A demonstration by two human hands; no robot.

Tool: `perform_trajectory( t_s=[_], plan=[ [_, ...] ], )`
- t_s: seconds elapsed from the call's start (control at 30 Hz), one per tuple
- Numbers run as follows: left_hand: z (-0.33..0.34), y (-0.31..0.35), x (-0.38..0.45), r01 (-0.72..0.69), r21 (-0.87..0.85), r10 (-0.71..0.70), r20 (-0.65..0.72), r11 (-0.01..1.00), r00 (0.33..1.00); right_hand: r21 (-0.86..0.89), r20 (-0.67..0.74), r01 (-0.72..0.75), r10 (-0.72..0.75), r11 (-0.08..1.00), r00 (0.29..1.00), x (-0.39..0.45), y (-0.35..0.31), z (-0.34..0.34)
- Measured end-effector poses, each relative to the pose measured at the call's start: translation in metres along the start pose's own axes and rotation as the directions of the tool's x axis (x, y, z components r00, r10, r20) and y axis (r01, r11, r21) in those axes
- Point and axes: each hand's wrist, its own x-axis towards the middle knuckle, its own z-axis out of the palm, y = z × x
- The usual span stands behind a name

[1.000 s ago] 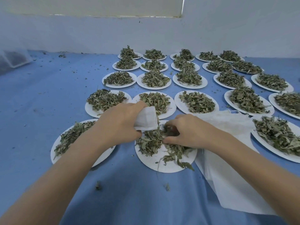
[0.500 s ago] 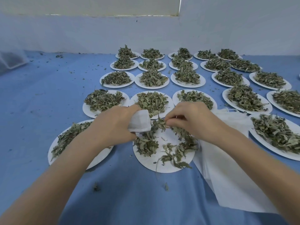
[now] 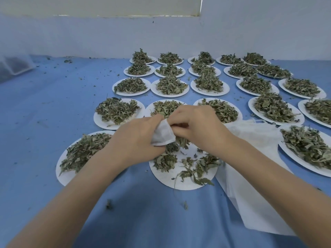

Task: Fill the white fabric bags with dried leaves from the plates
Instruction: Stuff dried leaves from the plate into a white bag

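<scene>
Right hand was down on the near plate a second ago raking up leaves; it's now lifted above that plate and pushed up against the mouth of the small white bag, fingers curled round a clump of dried leaves that hangs out below the knuckles. Left hand hasn't really moved: it grips the bag just above the plate's far-left edge, fingers wrapped around the fabric, mouth turned toward the right hand. The pile on that plate has thinned from a solid heap to scattered bits with bare paper showing, so my read is we're mid-stuffing on this bag and the plate is mostly spent, maybe one or two more grabs left. Every other plate beyond and to either side of the near plate looks full, so overall the job seems early. Stack of spare bags lies flat, touching the near plate's right edge, partly under the right forearm. Can't see: the bag opening itself (both hands cover it), how full the bag is, or whether leaves are actually going in versus spilling back. The far-right plates are cut off by the frame edge. The object at the far left, well away from the near plate, is too blurred to identify.
</scene>
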Motion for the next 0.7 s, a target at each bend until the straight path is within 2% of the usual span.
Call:
perform_trajectory(
  t_s=[0.1,0.23,0.33,0.53,0.7],
  plan=[
    [0.000,0.000,0.000,0.014,-0.033,-0.014,0.010,0.999,1.000,0.138,0.007,-0.035,0.034,0.990,0.999,0.002,0.000,0.000],
    [-0.003,-0.001,0.000,0.032,-0.026,-0.031,0.019,0.999,0.999,0.280,0.196,-0.117,0.063,0.953,0.979,0.001,0.004,-0.009],
    [-0.003,0.001,0.002,0.026,0.035,-0.027,0.017,0.999,0.999,0.393,0.306,-0.233,0.112,0.890,0.945,-0.001,0.009,-0.018],
    [-0.004,0.007,0.007,0.014,0.065,-0.013,-0.015,0.998,1.000,0.522,0.106,-0.315,0.306,0.793,0.946,-0.004,0.011,-0.005],
    [0.000,0.011,0.006,-0.026,0.115,0.029,-0.026,0.993,0.999,0.513,-0.055,-0.311,0.392,0.800,0.918,-0.001,0.011,0.007]
  ],
)
